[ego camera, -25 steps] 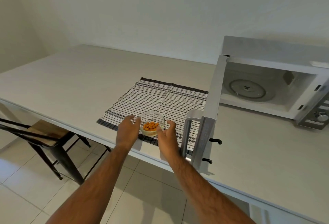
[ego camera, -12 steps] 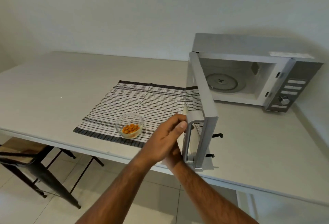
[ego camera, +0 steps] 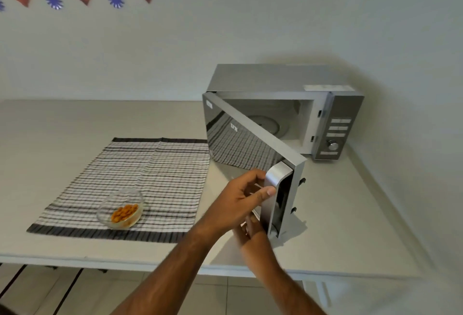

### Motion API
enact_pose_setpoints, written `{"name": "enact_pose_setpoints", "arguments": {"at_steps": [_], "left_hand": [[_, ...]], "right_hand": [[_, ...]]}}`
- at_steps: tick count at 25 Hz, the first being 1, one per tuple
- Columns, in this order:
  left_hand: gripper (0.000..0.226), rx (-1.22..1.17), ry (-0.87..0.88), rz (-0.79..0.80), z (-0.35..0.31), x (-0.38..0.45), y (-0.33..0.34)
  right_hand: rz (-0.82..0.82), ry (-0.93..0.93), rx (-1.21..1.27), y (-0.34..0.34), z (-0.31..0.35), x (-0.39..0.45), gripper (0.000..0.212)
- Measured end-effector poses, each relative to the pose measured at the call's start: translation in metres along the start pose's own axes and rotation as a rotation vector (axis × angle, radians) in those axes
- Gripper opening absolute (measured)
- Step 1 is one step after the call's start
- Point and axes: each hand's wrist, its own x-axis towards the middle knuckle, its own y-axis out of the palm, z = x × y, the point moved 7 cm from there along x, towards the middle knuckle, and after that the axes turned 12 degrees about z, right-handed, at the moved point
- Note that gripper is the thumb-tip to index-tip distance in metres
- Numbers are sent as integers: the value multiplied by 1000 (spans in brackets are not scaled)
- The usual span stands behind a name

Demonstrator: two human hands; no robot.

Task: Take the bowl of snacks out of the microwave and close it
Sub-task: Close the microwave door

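The glass bowl [ego camera: 106, 210] of orange snacks [ego camera: 124, 212] stands on the near part of a checked placemat [ego camera: 150, 164], left of my hands. The silver microwave [ego camera: 270, 77] sits at the back right with its mirrored door [ego camera: 240, 139] about half open; the glass turntable [ego camera: 265, 124] inside is bare. My left hand [ego camera: 238, 199] grips the door handle [ego camera: 274, 179], thumb on its front. My right hand [ego camera: 250, 233] is under the left at the handle's lower end, and its fingers are mostly hidden.
The white table [ego camera: 338, 214] runs to a wall at the back and another on the right. The microwave's control panel [ego camera: 335, 134] faces me. Dark chair legs [ego camera: 15, 277] show under the table's front edge at the left.
Both hands let go of the bowl on the placemat and moved right to the door handle. The door has swung from wide open to roughly half open.
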Motion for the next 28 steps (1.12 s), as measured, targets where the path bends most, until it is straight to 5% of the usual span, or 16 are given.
{"name": "enact_pose_setpoints", "arguments": {"at_steps": [13,28], "left_hand": [[35,153,-91,-108,17,144,62],[35,370,-155,-178,21,271,65]], "right_hand": [[-428,49,-86,-194,-33,-19,19],[-315,171,-203,-299,-42,106,41]]}}
